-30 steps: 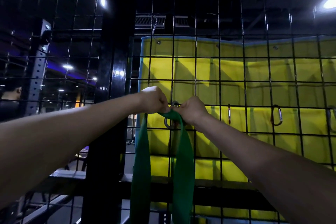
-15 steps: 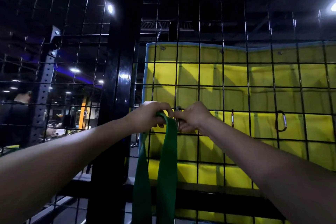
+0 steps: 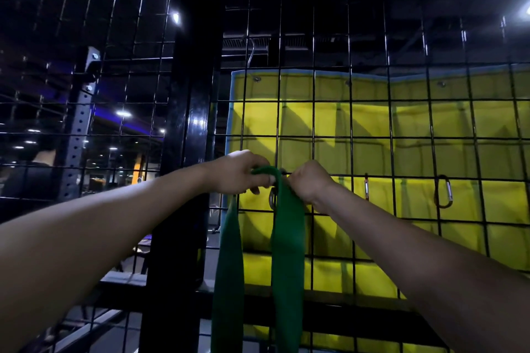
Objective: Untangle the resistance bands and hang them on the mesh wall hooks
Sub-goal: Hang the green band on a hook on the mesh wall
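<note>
A flat, matte green resistance band (image 3: pixel 287 241) hangs in a long loop against the black wire mesh wall (image 3: pixel 407 123), its two smooth rubbery strands dropping side by side out of the bottom of view. The left hand (image 3: pixel 241 173) pinches the folded top of the band with curled fingers, while the right hand (image 3: pixel 308 182) is curled tight just beside it at a rounded metal carabiner hook (image 3: pixel 272 198) (what its fingers grip is hidden). Behind the grid hangs a creased yellow tarp (image 3: pixel 401 129) with blue edging, and two more carabiners (image 3: pixel 444 191) are clipped farther right.
</note>
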Demonstrator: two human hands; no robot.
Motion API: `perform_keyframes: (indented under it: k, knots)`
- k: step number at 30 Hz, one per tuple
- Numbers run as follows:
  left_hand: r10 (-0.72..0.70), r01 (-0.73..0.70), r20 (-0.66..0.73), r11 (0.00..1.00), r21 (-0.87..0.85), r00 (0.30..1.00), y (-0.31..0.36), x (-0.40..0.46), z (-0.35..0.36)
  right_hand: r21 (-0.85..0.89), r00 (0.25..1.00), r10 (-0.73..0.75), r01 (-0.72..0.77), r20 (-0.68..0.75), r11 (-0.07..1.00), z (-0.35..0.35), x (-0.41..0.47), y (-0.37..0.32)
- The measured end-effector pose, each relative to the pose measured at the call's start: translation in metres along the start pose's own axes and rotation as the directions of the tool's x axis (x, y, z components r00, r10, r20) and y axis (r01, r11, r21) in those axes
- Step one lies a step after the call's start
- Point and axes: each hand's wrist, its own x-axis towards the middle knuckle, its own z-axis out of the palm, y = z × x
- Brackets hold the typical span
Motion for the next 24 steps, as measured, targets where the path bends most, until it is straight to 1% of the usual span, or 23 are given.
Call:
perform_keyframes:
  k: [1, 3, 4, 7, 9, 11, 15, 19, 22, 24]
  knots:
    - [-0.011, 0.01, -0.017, 0.999, -0.053, 1.0, -0.001, 0.001, -0.001, -0.004, 1.0, -0.007, 0.007, -0.009, 1.0, 0.0, 0.001, 0.0]
    - [-0.04, 0.039, -0.003, 0.98, -0.198, 0.999, -0.002, 0.002, -0.001, -0.003, 1.0, -0.009, 0.009, -0.011, 1.0, -0.001, 0.002, 0.001]
    - [-0.049, 0.048, 0.004, 0.971, -0.234, 0.999, -0.002, 0.002, -0.001, 0.001, 1.0, -0.004, 0.004, -0.001, 1.0, -0.001, 0.0, 0.001]
    - [-0.052, 0.038, -0.051, 0.969, -0.246, 0.997, 0.0, 0.004, 0.003, 0.062, 0.999, 0.005, -0.007, 0.031, 0.998, 0.0, -0.001, 0.003]
    - [-0.061, 0.031, -0.107, 0.965, -0.26, 0.992, 0.003, 0.006, 0.004, 0.068, 1.0, -0.004, 0.002, 0.023, 0.998, 0.0, -0.002, 0.003]
    - [-0.063, 0.031, -0.13, 0.972, -0.235, 0.99, 0.004, 0.01, 0.003, 0.083, 1.0, -0.006, 0.005, 0.016, 0.997, -0.002, -0.003, 0.004]
    - [-0.047, 0.034, -0.094, 0.991, -0.133, 0.994, 0.005, 0.013, 0.001, 0.095, 1.0, -0.004, 0.002, 0.024, 0.995, -0.003, -0.006, 0.004]
    - [-0.052, 0.046, -0.107, 0.997, -0.056, 0.993, 0.007, 0.012, 0.004, 0.111, 1.0, 0.014, -0.016, 0.021, 0.994, -0.002, -0.005, 0.004]
    - [-0.077, 0.077, -0.042, 0.997, 0.016, 0.996, 0.007, 0.014, 0.005, 0.13, 1.0, 0.022, -0.024, 0.011, 0.991, -0.001, -0.004, 0.002]
    - [-0.104, 0.103, 0.014, 0.992, 0.07, 0.994, 0.005, 0.015, 0.004, 0.192, 0.999, 0.04, -0.045, 0.028, 0.98, 0.001, -0.004, 0.001]
